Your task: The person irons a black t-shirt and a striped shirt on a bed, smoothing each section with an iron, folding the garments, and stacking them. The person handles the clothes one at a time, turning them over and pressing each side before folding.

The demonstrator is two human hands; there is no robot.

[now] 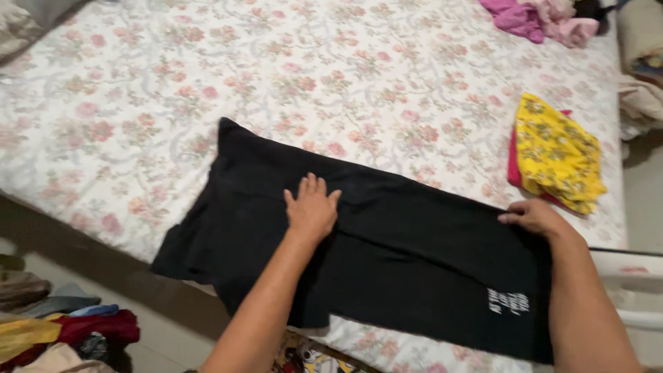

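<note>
One black garment [387, 262] spread on my floral bed [345, 76], my left hand [312, 207] flat and open on it, my right hand [535, 217] pinching its edge, one yellow cloth [556, 152] nearby

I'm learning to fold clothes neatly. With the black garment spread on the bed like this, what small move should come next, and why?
Probably fold the right end over toward the middle: the left hand lies flat pinning the black garment at its centre, while the right hand grips its edge beside the yellow cloth.
</note>
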